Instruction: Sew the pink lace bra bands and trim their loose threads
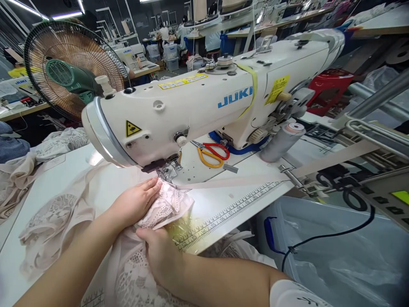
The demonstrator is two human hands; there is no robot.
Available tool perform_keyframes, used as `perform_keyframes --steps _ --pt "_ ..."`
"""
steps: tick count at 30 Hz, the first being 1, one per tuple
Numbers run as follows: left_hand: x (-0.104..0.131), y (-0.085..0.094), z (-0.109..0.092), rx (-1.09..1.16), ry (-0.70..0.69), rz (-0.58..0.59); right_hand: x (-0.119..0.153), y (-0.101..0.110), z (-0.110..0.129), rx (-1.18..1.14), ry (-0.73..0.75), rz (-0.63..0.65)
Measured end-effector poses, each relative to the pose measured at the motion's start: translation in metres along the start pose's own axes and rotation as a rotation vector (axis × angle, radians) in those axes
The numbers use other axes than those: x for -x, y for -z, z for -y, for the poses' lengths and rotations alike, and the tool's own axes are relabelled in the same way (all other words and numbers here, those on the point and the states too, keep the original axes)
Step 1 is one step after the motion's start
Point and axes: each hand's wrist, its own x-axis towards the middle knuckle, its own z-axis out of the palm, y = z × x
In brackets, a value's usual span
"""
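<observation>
A pale pink lace garment [164,209] lies on the white table with its upper edge at the needle and presser foot [168,168] of a white JUKI sewing machine [198,104]. My left hand [136,202] rests flat on the cloth, fingers stretched out and close together, just left of the foot. Nearer to me, my right hand [161,251] grips the garment at the table's front, thumb on top; its other fingers are hidden underneath. From the right, a pale elastic band [230,182] runs across the table to the foot.
Scissors with red and orange handles [211,155] lie behind the foot, beside a thread cone [283,140]. More lace pieces [59,221] lie at left. A printed ruler [230,213] follows the front edge. A plastic bin [335,251] stands below right; a fan [73,68] is behind.
</observation>
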Motion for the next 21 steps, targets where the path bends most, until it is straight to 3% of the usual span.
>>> perform_keyframes --steps 5,12,18,21 --pt "-0.003 -0.002 0.004 -0.003 0.023 0.007 -0.005 0.007 -0.012 0.067 0.028 -0.03" --pt "-0.005 -0.002 0.008 0.013 0.012 -0.037 -0.003 0.007 -0.008 0.144 -0.099 -0.211" --pt "-0.008 -0.005 0.015 0.0 -0.001 -0.06 -0.003 0.003 -0.001 -0.038 -0.062 -0.077" --pt "-0.008 0.002 0.011 -0.052 -0.002 -0.057 -0.002 0.002 0.002 -0.032 -0.005 -0.053"
